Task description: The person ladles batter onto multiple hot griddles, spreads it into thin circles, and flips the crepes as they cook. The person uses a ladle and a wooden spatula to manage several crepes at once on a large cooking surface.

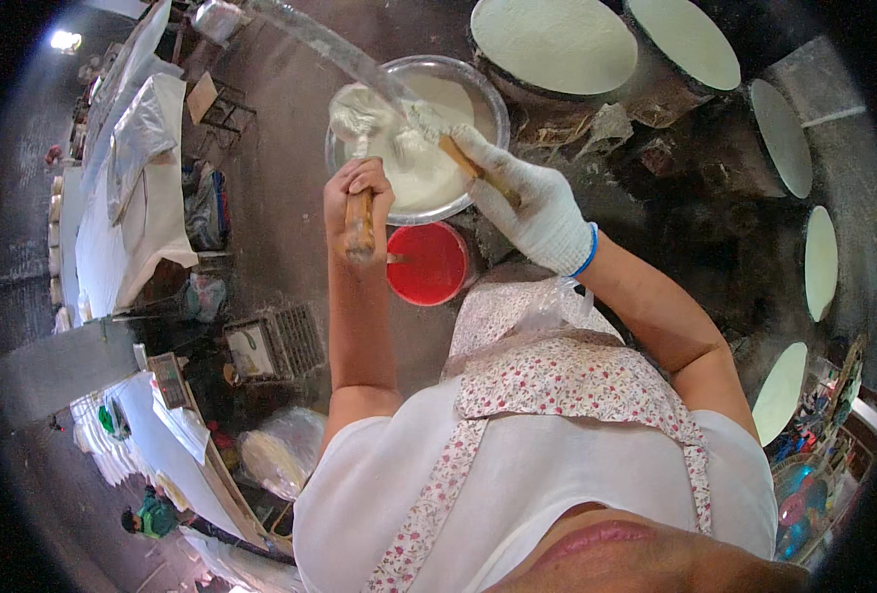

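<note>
My bare left hand is closed around the wooden handle of a ladle. The ladle's bowl, smeared with white batter, is over the left part of a round metal basin. White, creamy batter lies in the basin. My right hand, in a white knit glove with a blue cuff, grips the wooden handle of a long flat spatula. Its blade crosses over the basin toward the upper left, with batter on the part near the handle. The two tools are close together above the basin.
A red bucket stands just below the basin. Several large drums with round pale tops, one drum top nearest, curve around the right. At left are a sheet-covered table, a stool and a crate. A person is far lower left.
</note>
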`<state>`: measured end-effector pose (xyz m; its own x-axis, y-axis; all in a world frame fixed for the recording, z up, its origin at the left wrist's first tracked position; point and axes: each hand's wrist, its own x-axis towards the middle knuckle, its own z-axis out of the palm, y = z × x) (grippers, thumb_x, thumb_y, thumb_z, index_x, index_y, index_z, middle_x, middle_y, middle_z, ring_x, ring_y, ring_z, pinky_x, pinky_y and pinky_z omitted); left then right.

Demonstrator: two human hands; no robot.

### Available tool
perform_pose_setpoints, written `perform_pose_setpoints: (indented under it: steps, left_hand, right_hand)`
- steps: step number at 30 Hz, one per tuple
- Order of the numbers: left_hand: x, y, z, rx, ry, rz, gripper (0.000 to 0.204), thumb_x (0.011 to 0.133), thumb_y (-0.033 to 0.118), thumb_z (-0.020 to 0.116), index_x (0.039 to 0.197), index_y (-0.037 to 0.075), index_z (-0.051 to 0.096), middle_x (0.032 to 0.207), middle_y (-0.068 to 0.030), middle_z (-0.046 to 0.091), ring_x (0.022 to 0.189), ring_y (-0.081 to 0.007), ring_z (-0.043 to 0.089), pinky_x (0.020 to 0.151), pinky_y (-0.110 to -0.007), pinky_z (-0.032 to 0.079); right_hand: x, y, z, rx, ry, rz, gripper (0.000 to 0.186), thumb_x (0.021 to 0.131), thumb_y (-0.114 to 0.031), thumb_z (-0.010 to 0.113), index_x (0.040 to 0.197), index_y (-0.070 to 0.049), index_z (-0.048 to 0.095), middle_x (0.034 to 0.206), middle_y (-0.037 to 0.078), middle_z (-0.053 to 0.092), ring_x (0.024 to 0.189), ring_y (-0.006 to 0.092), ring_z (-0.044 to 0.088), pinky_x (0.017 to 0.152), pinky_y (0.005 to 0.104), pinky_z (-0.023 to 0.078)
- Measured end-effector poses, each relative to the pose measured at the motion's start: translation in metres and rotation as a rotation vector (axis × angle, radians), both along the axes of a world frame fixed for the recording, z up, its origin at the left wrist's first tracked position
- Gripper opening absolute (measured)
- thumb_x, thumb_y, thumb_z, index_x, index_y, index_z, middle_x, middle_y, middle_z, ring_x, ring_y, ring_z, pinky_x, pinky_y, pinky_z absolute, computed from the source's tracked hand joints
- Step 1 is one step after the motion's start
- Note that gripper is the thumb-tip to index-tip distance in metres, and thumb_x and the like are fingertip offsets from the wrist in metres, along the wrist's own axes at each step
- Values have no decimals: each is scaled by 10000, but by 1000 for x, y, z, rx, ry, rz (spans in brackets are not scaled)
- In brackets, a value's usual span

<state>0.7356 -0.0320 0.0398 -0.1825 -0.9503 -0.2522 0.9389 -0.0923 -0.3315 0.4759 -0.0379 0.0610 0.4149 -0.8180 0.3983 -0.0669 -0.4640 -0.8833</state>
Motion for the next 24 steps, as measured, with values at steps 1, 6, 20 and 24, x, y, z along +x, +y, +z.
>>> perform_pose_setpoints:
  steps: [1,6,20,24]
  left_hand:
    - [4,0,-5,70,33,31,237,1095,59,383,866,81,438,732,1,475,549,-88,489,558,-242,506]
    - [12,12,22,19,-467,18,247,1131,160,395,899,93,447,735,24,466,520,-66,450,506,-221,478]
    - [-152,-84,60,-55,-1564,-84,192,1122,254,471,992,125,532,693,28,454,469,-81,380,427,-259,351]
    - [-218,-163,38,-90,-373,-597,285,1137,252,426,948,62,520,661,2,451,446,-93,414,428,-254,423]
  right_hand:
    - [-2,-1,3,71,-11,23,512,1010,-80,635,1514,-97,546,1238,164,738,1053,212,741,931,310,563]
    - [-23,-24,1,230,-83,-25,499,1027,-11,591,1518,13,504,1513,129,570,1349,145,539,1149,310,413]
    - [-160,-25,-14,587,-284,-568,556,1025,-103,623,1562,-52,488,1196,-31,647,802,14,501,691,180,419]
    - [-240,10,-2,764,-336,-817,551,1010,-120,655,1543,-77,522,1190,-10,698,702,10,543,621,174,464]
